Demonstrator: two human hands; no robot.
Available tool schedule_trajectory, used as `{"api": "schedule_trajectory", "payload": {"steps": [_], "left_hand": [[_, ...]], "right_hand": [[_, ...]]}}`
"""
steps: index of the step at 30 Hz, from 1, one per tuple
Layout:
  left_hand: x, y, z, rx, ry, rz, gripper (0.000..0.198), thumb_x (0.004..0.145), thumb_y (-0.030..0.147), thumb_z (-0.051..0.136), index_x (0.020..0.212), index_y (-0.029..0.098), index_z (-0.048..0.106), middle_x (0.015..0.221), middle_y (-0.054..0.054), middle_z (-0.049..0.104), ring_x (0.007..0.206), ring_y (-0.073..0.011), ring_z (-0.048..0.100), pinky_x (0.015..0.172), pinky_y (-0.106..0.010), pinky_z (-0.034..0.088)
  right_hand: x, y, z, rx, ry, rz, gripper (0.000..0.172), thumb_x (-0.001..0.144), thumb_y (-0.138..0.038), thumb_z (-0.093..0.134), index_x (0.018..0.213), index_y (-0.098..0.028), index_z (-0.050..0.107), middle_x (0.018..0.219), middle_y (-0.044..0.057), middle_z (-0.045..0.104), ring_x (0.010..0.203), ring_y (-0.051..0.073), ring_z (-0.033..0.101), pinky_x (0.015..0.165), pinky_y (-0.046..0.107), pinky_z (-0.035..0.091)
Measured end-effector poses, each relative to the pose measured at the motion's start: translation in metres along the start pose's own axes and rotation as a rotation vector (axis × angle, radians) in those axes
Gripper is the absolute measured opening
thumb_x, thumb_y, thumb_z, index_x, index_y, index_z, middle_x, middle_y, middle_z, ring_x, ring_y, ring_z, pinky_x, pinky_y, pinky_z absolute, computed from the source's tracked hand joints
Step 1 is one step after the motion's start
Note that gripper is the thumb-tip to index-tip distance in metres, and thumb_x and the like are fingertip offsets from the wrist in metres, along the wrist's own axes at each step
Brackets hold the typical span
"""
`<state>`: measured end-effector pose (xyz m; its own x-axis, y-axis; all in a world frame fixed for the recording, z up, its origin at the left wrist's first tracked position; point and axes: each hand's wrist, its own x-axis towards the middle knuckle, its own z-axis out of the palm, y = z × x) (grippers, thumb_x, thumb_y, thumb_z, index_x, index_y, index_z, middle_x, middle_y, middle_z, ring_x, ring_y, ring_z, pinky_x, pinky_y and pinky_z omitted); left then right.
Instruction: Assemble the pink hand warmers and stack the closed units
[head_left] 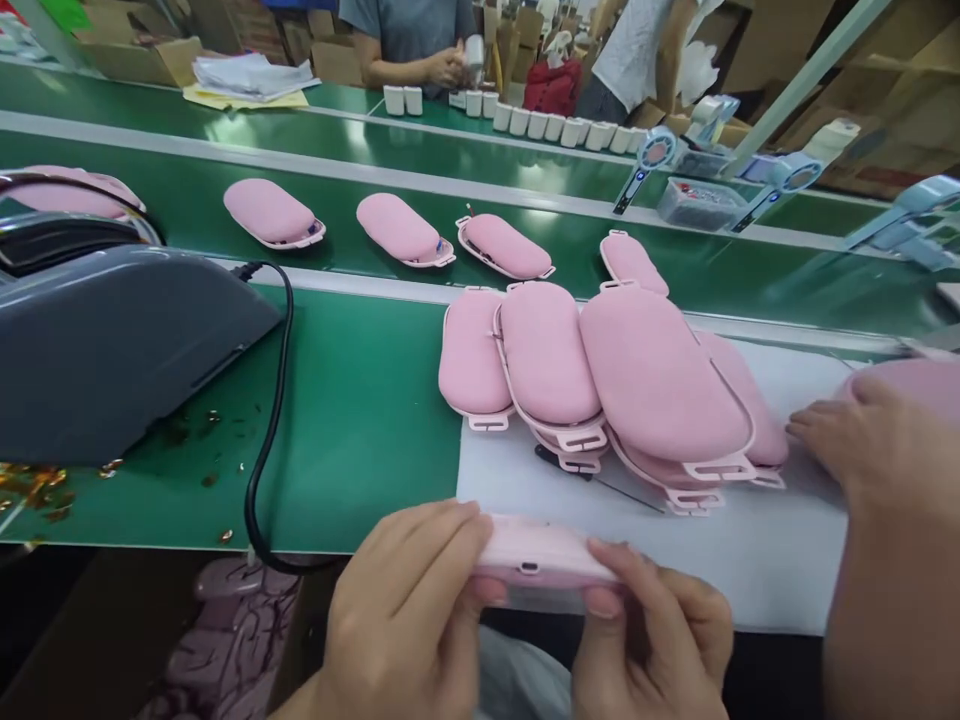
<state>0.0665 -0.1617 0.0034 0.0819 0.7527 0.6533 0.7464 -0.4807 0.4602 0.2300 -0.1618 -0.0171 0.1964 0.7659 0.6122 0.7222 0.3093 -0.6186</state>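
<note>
Between my two hands, near the front edge of the bench, is a pink plastic casing (547, 545), held edge-on so that a small port shows in its side. My left hand (409, 600) grips its left end, fingers on top and thumb below. My right hand (652, 625) pinches the right end between thumb and fingers. Just beyond lies a pile of pink oval casings (551, 350) with slotted tabs at their ends. A thin dark-handled tool (566, 463) rests partly under the pile.
A co-worker's arm (870, 470) reaches in at right, touching another pink piece. A grey machine (127, 350) with a black cable (277, 420) stands at left. More pink casings (270, 210) lie on the green belt beyond. Blue handheld fans (645, 165) stand further back.
</note>
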Motion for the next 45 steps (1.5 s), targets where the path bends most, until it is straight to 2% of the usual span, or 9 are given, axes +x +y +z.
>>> {"api": "schedule_trajectory", "payload": {"steps": [5, 10, 18, 28, 35, 38, 42, 43, 45], "left_hand": [[0.008, -0.001, 0.005, 0.039, 0.031, 0.031, 0.019, 0.084, 0.008, 0.053, 0.102, 0.010, 0.059, 0.091, -0.008, 0.068, 0.087, -0.0149, 0.059, 0.080, -0.025, 0.048], [-0.003, 0.004, 0.005, 0.135, 0.029, 0.054, 0.020, 0.085, 0.010, 0.050, 0.103, 0.006, 0.058, 0.095, -0.012, 0.067, 0.095, -0.0225, 0.054, 0.084, -0.035, 0.042], [-0.008, 0.008, 0.025, 0.067, 0.236, -0.053, 0.017, 0.080, 0.007, 0.049, 0.093, 0.016, 0.056, 0.085, -0.006, 0.067, 0.079, -0.0190, 0.054, 0.070, -0.034, 0.040], [-0.014, 0.009, 0.003, 0.017, 0.047, 0.026, 0.023, 0.082, 0.018, 0.056, 0.104, 0.013, 0.058, 0.099, -0.010, 0.066, 0.090, -0.0221, 0.055, 0.078, -0.036, 0.041], [-0.025, 0.009, -0.007, 0.016, 0.056, 0.099, 0.018, 0.085, 0.010, 0.054, 0.102, 0.015, 0.058, 0.096, -0.008, 0.067, 0.091, -0.0203, 0.055, 0.081, -0.035, 0.046], [0.010, 0.006, -0.031, 0.009, 0.091, 0.228, 0.022, 0.084, 0.006, 0.055, 0.103, 0.017, 0.059, 0.093, -0.005, 0.070, 0.089, -0.0178, 0.056, 0.081, -0.031, 0.047], [0.128, -0.012, -0.063, 0.121, 0.188, 0.367, 0.014, 0.083, 0.015, 0.059, 0.094, 0.021, 0.064, 0.099, -0.003, 0.071, 0.097, -0.0195, 0.060, 0.094, -0.035, 0.043], [0.163, -0.022, -0.066, 0.117, 0.229, 0.202, 0.009, 0.083, 0.021, 0.059, 0.089, 0.021, 0.066, 0.103, -0.005, 0.070, 0.104, -0.0218, 0.059, 0.098, -0.038, 0.041], [0.228, -0.053, -0.059, 0.070, 0.269, -0.387, 0.015, 0.085, 0.030, 0.057, 0.093, 0.020, 0.066, 0.108, -0.007, 0.068, 0.113, -0.0238, 0.056, 0.100, -0.038, 0.041]], "right_hand": [[0.018, 0.000, 0.000, 0.004, -0.120, -0.126, 0.014, 0.093, -0.018, 0.050, 0.101, -0.020, 0.062, 0.083, 0.002, 0.047, 0.074, 0.014, 0.050, 0.069, 0.027, 0.042], [0.023, -0.007, -0.005, -0.068, -0.202, -0.379, 0.020, 0.092, -0.026, 0.052, 0.107, -0.014, 0.059, 0.101, 0.008, 0.054, 0.093, 0.021, 0.050, 0.084, 0.035, 0.039], [0.007, -0.024, 0.016, -0.112, 0.025, -0.342, 0.010, 0.089, -0.011, 0.053, 0.094, -0.017, 0.059, 0.086, 0.003, 0.055, 0.078, 0.017, 0.050, 0.076, 0.033, 0.037], [0.009, -0.009, -0.012, -0.004, -0.244, -0.373, 0.027, 0.090, -0.018, 0.053, 0.117, -0.019, 0.054, 0.103, 0.008, 0.055, 0.095, 0.022, 0.049, 0.084, 0.039, 0.043], [-0.001, -0.009, -0.018, -0.048, -0.264, -0.467, 0.021, 0.090, -0.016, 0.051, 0.110, -0.016, 0.057, 0.098, 0.008, 0.061, 0.091, 0.022, 0.052, 0.081, 0.038, 0.044], [0.029, -0.034, -0.022, -0.029, -0.224, -0.581, 0.017, 0.089, -0.013, 0.052, 0.105, -0.013, 0.058, 0.090, 0.008, 0.062, 0.084, 0.021, 0.052, 0.076, 0.035, 0.042], [0.137, -0.090, -0.009, -0.183, -0.227, -0.521, 0.015, 0.089, -0.021, 0.049, 0.094, -0.015, 0.062, 0.089, 0.009, 0.062, 0.086, 0.024, 0.053, 0.073, 0.035, 0.041], [0.173, -0.101, 0.002, -0.265, -0.299, -0.373, 0.018, 0.090, -0.020, 0.045, 0.093, -0.015, 0.062, 0.091, 0.009, 0.062, 0.089, 0.024, 0.054, 0.074, 0.034, 0.041], [0.244, -0.112, 0.036, -0.339, -0.506, -0.184, 0.026, 0.094, -0.032, 0.043, 0.092, -0.015, 0.063, 0.093, 0.008, 0.064, 0.086, 0.022, 0.058, 0.072, 0.032, 0.043]]}}
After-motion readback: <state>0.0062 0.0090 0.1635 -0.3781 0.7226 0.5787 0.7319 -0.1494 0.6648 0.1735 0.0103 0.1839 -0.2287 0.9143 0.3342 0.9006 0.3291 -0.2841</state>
